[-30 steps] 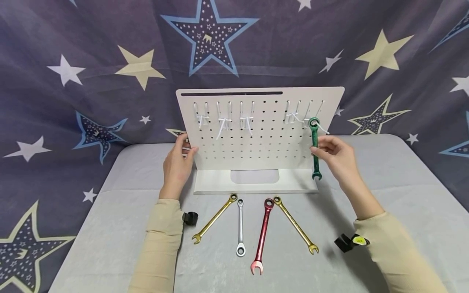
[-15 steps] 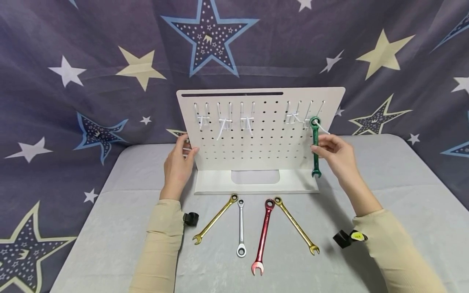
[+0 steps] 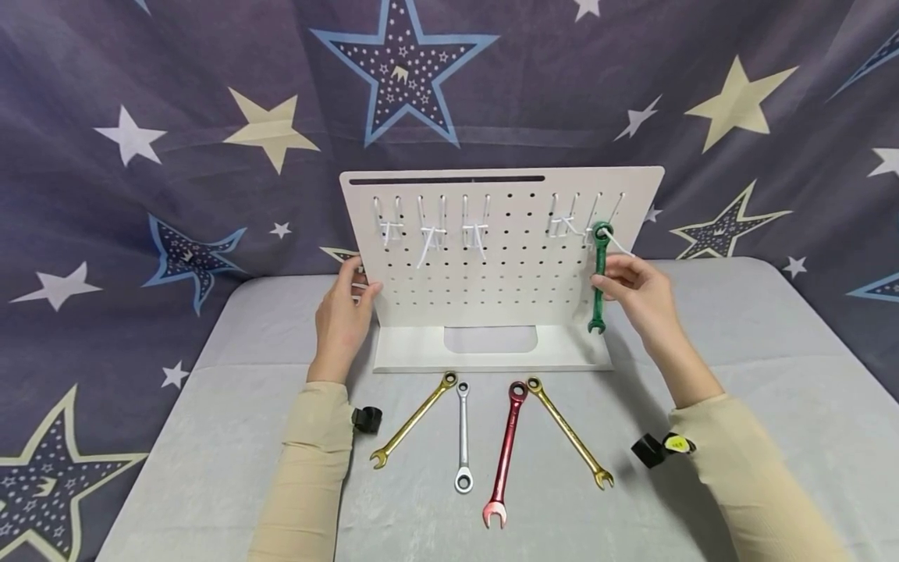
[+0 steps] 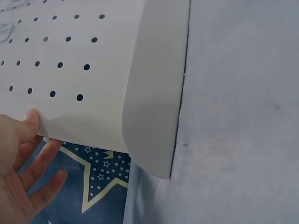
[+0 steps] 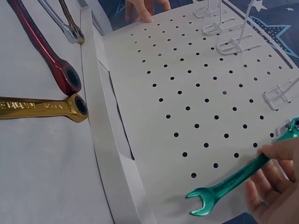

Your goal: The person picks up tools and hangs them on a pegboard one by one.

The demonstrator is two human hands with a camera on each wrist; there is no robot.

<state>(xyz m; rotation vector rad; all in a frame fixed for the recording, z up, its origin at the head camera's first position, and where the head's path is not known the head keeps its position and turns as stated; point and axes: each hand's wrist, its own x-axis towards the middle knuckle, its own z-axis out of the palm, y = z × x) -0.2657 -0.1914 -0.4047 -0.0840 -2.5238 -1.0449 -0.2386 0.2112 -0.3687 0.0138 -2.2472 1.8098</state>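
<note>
My right hand (image 3: pixel 642 295) pinches a green combination wrench (image 3: pixel 600 269) between thumb and fingers at mid-shank. The wrench hangs down at the right side of a white pegboard (image 3: pixel 485 282), its ring end around the prong of the rightmost white hook (image 3: pixel 620 244). In the right wrist view the wrench's open end (image 5: pixel 202 199) points towards the board's base. My left hand (image 3: pixel 340 320) grips the board's left edge, thumb on the front. The left wrist view shows fingers (image 4: pixel 39 169) behind that edge.
Several other white hooks (image 3: pixel 474 232) stick out of the board. On the grey tablecloth before it lie a gold wrench (image 3: pixel 414 421), a silver wrench (image 3: pixel 463 433), a red wrench (image 3: pixel 506 449) and a second gold wrench (image 3: pixel 570 432). A starry curtain (image 3: pixel 211 70) hangs behind.
The green wrench's lower end has swung left and slightly up, closer to the board, with my right hand shifting left a little. My left hand stays on the board's edge.
</note>
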